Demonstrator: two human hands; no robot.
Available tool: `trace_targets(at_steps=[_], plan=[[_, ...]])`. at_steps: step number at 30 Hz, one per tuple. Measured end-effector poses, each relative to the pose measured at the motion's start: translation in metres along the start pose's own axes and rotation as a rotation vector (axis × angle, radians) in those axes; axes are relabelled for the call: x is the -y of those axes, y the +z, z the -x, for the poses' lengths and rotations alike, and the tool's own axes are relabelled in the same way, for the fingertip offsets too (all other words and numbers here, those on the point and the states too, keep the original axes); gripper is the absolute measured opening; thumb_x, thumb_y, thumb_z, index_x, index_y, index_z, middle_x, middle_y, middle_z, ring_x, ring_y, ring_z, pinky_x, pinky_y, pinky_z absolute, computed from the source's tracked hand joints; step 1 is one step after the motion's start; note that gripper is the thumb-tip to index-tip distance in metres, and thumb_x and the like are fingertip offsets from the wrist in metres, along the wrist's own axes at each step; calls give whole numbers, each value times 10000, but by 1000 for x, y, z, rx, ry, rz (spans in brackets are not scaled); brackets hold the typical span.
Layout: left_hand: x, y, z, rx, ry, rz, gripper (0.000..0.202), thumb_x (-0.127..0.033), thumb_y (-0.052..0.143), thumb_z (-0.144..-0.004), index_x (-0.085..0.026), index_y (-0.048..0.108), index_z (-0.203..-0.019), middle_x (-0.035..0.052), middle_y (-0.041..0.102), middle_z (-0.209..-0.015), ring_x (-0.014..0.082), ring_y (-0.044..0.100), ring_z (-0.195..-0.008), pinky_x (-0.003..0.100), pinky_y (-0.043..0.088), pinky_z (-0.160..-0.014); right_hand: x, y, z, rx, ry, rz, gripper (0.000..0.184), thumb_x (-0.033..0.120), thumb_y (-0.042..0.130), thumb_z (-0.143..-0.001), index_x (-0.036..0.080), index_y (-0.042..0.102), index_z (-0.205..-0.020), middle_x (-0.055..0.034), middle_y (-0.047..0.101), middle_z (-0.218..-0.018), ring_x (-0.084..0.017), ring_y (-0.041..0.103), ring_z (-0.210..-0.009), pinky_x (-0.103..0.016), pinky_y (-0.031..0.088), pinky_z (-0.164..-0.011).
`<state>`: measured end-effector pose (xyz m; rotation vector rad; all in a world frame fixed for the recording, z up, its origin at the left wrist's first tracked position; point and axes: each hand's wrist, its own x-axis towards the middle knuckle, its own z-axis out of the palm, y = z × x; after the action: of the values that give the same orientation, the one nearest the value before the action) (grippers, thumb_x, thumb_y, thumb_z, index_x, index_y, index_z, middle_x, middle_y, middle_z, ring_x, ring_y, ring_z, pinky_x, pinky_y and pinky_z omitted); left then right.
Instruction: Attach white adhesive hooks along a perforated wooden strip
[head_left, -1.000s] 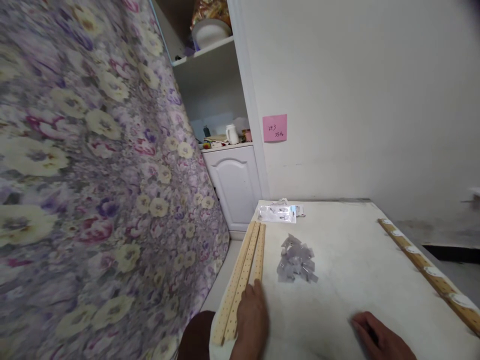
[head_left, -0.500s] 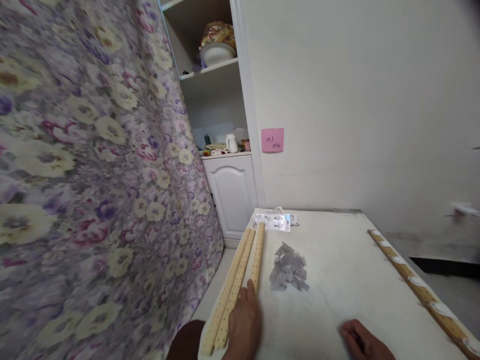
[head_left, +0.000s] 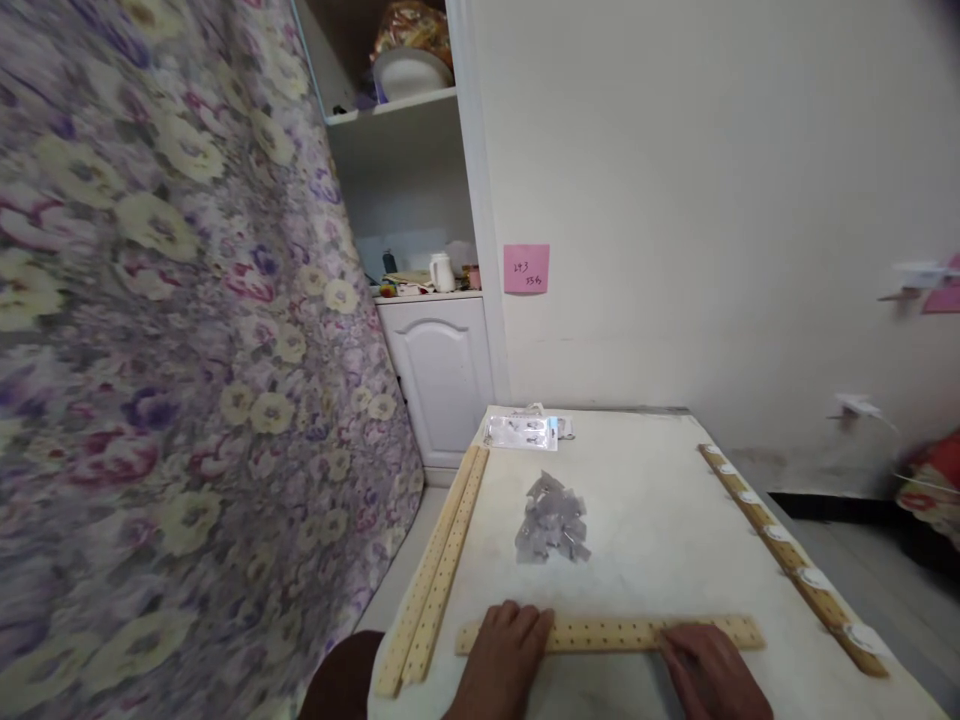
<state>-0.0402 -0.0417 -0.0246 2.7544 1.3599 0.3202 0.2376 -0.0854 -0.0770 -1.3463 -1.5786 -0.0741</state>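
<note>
A pale wooden strip with rows of holes lies crosswise near the front of the white table. Over its left part my left hand is closed, the fingers curled across the far edge. My right hand grips it toward the right end, thumb and fingers pinched at its near edge. Two similar perforated strips lie side by side along the table's left edge. Beyond my hands is a pile of small grey plastic packets; their contents are hard to make out.
A clear blister pack rests at the table's far left corner. Along the right edge runs a darker wooden strip with several white round pieces on it. A floral curtain hangs at left, beside a white cabinet.
The third strip has left its lengthwise place beside the other two and now lies crosswise in front of me. My right hand has come onto it. The view has shifted right.
</note>
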Motion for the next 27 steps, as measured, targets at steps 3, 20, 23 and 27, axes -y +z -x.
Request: trace_targets(at_steps=[3, 20, 23, 27], plan=[[2, 2, -8, -34, 41, 35, 329, -291, 414, -923, -315, 463, -1248, -8, 636, -1100, 179, 509, -978, 327, 363, -877, -11, -2, -5, 85, -161, 147, 341, 444, 695, -714, 281, 675, -1013, -54, 720, -951, -238, 668, -865, -336, 537, -740], [61, 38, 0, -264, -112, -31, 314, -262, 641, -778, -265, 616, -1091, 61, 675, -1101, 234, 627, -1034, 398, 520, -872, -23, -4, -8, 373, -125, 277, 300, 407, 619, -794, 316, 637, -1079, -37, 713, -1012, -242, 665, -915, -433, 485, -850], [61, 40, -5, -293, -96, 4, 320, -272, 609, -797, -250, 606, -1117, 83, 658, -1127, 232, 620, -1058, 391, 538, -877, -27, -3, -7, 357, -124, 293, 304, 400, 616, -799, 311, 632, -1089, -40, 710, -1014, -238, 662, -920, -422, 483, -854], [66, 46, -1, -386, -66, 20, 340, -315, 560, -828, -217, 590, -1152, 113, 642, -1164, 234, 613, -1085, 394, 555, -881, -29, -2, -4, 341, -131, 298, 327, 392, 627, -793, 305, 621, -1108, -42, 701, -1025, -230, 654, -938, -395, 493, -851]])
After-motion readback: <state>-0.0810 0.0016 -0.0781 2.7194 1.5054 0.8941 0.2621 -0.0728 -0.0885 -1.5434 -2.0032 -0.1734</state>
